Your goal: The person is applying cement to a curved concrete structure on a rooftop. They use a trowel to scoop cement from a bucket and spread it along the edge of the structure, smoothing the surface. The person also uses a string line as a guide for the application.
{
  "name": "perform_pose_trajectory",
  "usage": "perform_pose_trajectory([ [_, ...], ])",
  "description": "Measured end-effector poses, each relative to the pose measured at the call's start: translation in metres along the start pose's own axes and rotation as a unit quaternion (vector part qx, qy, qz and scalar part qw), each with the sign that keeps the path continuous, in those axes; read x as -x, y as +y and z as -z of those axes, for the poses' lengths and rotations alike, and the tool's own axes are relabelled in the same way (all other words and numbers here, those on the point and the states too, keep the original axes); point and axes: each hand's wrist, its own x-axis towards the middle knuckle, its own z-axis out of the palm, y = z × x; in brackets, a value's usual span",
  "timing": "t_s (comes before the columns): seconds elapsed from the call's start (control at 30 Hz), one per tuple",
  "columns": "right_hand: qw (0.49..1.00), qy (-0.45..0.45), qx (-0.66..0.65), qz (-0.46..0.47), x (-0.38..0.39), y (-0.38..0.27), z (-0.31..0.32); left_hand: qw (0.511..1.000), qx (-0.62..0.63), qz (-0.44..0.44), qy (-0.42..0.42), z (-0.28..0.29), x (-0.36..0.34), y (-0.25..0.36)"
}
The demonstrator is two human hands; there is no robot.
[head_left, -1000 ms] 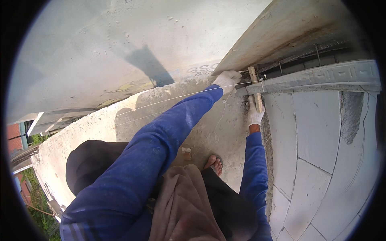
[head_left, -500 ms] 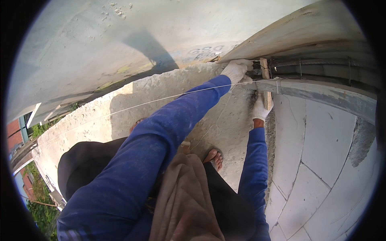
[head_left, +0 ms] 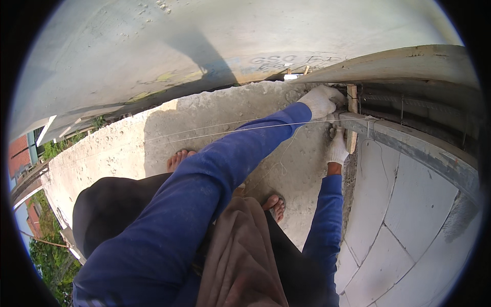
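My left hand (head_left: pixel 322 101), in a white knitted glove, reaches to the end of the steel bars beside an upright wooden strip (head_left: pixel 353 98). Its fingers are curled, and what they hold, if anything, is hidden. My right hand (head_left: pixel 337 148), also gloved, is lower down, closed against the lower part of that strip. Its fingers are partly hidden behind the wood and in shadow. A thin string (head_left: pixel 245 131) runs over my left sleeve toward a grey metal beam (head_left: pixel 409 141), close to both hands.
Reinforcing bars (head_left: pixel 424 105) lie behind the beam. Pale block wall (head_left: pixel 378 189) fills the right side. My bare feet stand on a rough concrete ledge (head_left: pixel 199 115); a large grey wall (head_left: pixel 128 56) rises beyond it. Greenery (head_left: pixel 48 256) and rooftops show at far left.
The view has shifted, so hands and strip appear farther right and lower. My left fingers look more curled. Both hands stay by the same wooden strip.
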Motion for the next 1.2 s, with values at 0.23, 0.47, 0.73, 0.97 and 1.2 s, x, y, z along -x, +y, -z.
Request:
perform_pose_trajectory([
  [0.23,0.960,0.041,0.205,0.188,-0.008,0.012,0.004,0.980,0.159,0.110,-0.038,0.009,-0.004,0.004],
  [0.47,0.975,0.033,0.119,0.184,0.009,-0.004,-0.002,0.938,0.320,0.135,-0.020,0.008,0.001,-0.005],
  [0.73,0.991,0.046,0.082,0.098,0.019,-0.007,-0.009,0.956,0.281,0.086,0.024,0.003,0.011,0.006],
  [0.97,0.998,-0.041,-0.025,-0.030,0.013,-0.018,-0.001,0.968,0.241,0.062,-0.018,0.011,0.008,-0.004],
  [1.2,0.998,-0.045,-0.048,-0.007,0.022,-0.030,-0.009,0.976,0.196,0.093,-0.003,0.016,0.012,-0.001],
])
